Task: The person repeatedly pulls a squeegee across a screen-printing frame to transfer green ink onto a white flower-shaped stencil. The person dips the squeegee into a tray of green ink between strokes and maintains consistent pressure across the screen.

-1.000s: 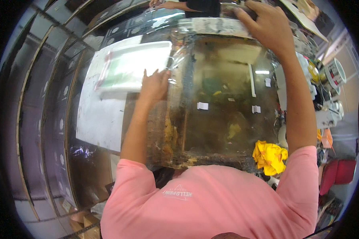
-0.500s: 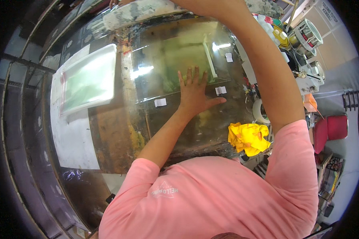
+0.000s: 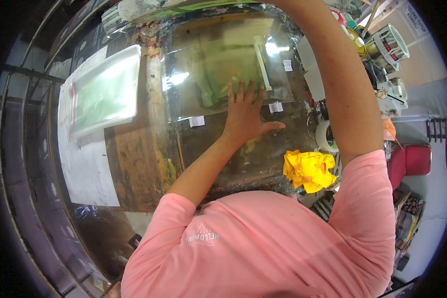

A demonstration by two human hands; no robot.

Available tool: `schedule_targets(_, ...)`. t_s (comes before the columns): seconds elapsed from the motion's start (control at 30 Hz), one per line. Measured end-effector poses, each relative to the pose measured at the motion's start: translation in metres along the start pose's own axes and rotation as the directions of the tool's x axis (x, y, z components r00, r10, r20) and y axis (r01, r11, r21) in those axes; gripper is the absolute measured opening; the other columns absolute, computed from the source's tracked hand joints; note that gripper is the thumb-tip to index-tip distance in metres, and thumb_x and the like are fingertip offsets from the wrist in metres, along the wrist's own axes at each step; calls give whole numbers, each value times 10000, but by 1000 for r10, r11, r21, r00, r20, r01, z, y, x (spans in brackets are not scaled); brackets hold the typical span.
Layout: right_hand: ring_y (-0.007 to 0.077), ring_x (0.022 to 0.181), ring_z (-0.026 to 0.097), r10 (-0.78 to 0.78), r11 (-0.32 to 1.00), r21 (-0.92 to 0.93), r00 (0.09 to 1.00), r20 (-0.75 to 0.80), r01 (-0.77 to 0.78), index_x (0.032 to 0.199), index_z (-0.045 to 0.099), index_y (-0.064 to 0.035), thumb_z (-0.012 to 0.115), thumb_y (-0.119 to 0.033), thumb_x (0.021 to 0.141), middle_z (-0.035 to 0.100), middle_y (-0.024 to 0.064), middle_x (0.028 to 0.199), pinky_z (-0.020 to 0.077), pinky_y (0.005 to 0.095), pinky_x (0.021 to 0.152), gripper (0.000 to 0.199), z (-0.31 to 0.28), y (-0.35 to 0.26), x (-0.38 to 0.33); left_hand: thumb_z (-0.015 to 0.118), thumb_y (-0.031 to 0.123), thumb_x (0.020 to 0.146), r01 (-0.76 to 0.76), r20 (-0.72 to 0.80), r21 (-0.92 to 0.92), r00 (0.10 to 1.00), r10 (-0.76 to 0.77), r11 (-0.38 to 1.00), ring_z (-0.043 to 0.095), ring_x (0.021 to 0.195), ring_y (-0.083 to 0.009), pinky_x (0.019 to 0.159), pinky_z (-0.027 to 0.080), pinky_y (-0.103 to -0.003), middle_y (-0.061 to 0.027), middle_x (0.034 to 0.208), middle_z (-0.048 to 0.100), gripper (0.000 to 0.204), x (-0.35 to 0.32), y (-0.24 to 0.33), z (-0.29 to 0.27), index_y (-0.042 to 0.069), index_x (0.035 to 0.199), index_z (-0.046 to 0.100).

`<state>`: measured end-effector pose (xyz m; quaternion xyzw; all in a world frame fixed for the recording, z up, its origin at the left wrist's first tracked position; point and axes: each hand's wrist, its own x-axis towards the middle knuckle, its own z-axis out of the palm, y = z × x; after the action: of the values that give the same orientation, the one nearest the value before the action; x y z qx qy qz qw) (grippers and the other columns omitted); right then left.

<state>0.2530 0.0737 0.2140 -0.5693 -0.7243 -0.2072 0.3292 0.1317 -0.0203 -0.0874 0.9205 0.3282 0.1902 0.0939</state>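
My left hand (image 3: 246, 111) lies flat with its fingers spread, the fingertips on the near edge of a clear plastic sheet (image 3: 184, 102). Beneath or on that sheet shows a yellow-green area, with a narrow white strip (image 3: 263, 67) at its right. Small folded white tabs sit by the sheet's edges: one at the near left (image 3: 197, 121), one beside my left thumb (image 3: 275, 107), one at the right (image 3: 287, 65). My right forearm (image 3: 328, 59) reaches far forward, and its hand is cut off by the top edge. Along that edge runs a green strip (image 3: 208, 7), mostly out of view.
Clear sheets (image 3: 107, 89) lie stacked on white paper (image 3: 89, 174) at the left. A crumpled yellow cloth (image 3: 309, 171) and a roll of tape (image 3: 325, 136) are near my right arm. Cans and tubs (image 3: 390, 44) crowd the right side; a metal rack (image 3: 15, 149) stands at far left.
The green strip has come into view along the top edge. My right hand has gone out of view at the top. My left hand stays spread, while the clear sheet's near edge sits closer to the tabs.
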Motion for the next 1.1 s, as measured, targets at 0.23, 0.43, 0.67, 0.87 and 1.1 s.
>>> schedule_targets(0.23, 420, 839, 714, -18, 998, -57, 1000, 0, 18, 789, 740, 1, 570, -497, 929, 722, 256, 806, 517, 513, 812, 544, 3, -2, -4, 574, 972, 739, 4, -71, 6, 997, -4, 1000, 333, 1542, -493, 1267, 171, -684, -280, 1624, 427, 1241, -4, -1, 7, 23, 1538, 548)
schedule_targets(0.43, 425, 858, 721, -17, 999, -51, 1000, -7, 16, 848, 735, 6, 619, -480, 932, 735, 251, 847, 517, 532, 827, 507, 1, -4, -9, 698, 851, 782, 131, -152, -87, 978, -143, 988, 439, 1492, -437, 1266, 249, -616, -255, 1568, 514, 1141, 0, -9, -33, 12, 1539, 538)
schedule_targets(0.67, 393, 934, 683, -50, 985, -159, 996, 70, 60, 1281, 721, -53, 626, -512, 1007, 733, 193, 957, 471, 493, 872, 543, 20, -21, -93, 993, 395, 739, -102, -237, -957, 814, -530, 272, 744, 1049, -216, 895, 587, -345, -124, 1170, 760, 850, -25, -84, -184, -65, 1360, 639)
schedule_targets(0.87, 379, 964, 686, -109, 982, 190, 791, 602, -9, 1153, 781, -100, 662, -463, 1009, 742, 167, 1017, 506, 488, 835, 408, 33, -14, -175, 1006, 497, 659, 391, -102, -672, 792, -602, 629, 708, 1019, -257, 929, 535, -419, -121, 1106, 745, 927, -86, -74, -135, -16, 1357, 677)
schedule_targets(1.1, 346, 957, 693, 2, 975, 173, 780, 625, -141, 1169, 769, -87, 737, -416, 948, 741, 116, 1039, 564, 461, 797, 397, 63, -40, -250, 939, 716, 552, 545, -170, -87, 817, -551, 834, 482, 1215, -296, 1108, 278, -473, -83, 1178, 572, 1080, -118, -93, -77, 44, 1364, 701)
